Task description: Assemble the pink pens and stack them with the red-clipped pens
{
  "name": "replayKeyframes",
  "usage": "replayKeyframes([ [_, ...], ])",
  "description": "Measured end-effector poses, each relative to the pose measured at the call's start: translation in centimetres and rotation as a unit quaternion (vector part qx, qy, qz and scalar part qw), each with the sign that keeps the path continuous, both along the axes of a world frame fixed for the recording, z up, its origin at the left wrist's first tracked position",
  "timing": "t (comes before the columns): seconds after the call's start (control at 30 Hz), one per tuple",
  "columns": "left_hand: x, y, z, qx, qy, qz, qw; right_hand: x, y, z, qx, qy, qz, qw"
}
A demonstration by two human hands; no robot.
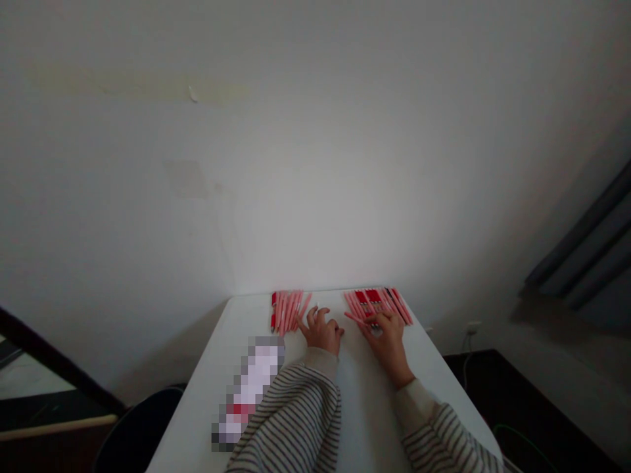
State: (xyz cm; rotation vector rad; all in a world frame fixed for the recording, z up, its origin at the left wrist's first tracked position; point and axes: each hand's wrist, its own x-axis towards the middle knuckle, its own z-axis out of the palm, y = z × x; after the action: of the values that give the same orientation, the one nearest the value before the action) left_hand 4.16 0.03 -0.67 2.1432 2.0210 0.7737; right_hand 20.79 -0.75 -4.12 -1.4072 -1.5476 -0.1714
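On the far part of the white table [221, 348], pink and red pens lie in two rows. The left row of pens [288, 312] is beside my left hand [323, 334], whose fingers are bent and spread, with a fingertip at the rightmost pen. In my right hand [387, 338], thumb and fingers pinch a pink pen [353, 318] that points left. That hand covers the lower part of the right row of pens [374, 299]. Red pieces with white marks show in the right row.
A long blurred-out object [249, 391] lies slantwise on the table's left side. The white wall [315, 164] rises directly behind the table. To the left stands a dark round-edged object [140, 430]. Grey-blue cloth [591, 243] hangs at the right, near a wall socket [473, 327].
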Motion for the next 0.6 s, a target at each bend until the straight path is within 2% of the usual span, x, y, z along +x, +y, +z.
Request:
replayKeyframes([
  [0.27, 0.0, 0.1, -0.1, 0.0, 0.003, 0.003, 1.0, -1.0, -0.6, 0.6, -0.032, -0.115, 0.002, 0.993],
  [0.6, 0.0, 0.0, -0.2, 0.027, -0.007, 0.002, 1.0, -1.8, -1.0, 1.3, -0.075, -0.157, -0.011, 0.985],
])
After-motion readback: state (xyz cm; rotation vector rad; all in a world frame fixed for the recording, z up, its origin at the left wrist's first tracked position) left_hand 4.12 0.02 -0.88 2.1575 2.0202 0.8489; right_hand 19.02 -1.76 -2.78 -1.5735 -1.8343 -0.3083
